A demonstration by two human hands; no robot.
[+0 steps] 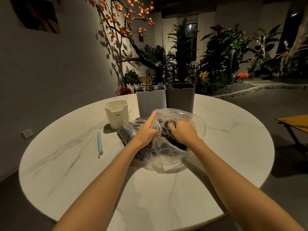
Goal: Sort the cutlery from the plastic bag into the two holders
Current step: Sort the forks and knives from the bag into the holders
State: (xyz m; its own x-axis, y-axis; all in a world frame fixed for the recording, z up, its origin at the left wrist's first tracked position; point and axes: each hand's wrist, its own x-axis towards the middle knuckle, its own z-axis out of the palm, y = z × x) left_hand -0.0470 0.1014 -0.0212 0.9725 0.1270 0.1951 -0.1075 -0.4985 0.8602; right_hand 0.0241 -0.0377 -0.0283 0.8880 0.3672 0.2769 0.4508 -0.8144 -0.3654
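I am at the picking step: my left hand (pixel 147 130) pinches the plastic bag (pixel 166 144) open, index finger straight, while my right hand (pixel 181 130) has curled fingers inside on the cutlery (pixel 164 129). I think next I lift one piece to the holders (pixel 150 100) beyond my fingertips.

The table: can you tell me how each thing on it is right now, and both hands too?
plastic bag: crumpled, open, cutlery inside
light grey holder: upright, holds forks
dark grey holder: upright, some cutlery inside
white holder: upright
blue clip: lying flat
left hand: grips the bag
right hand: fingers curled in the bag
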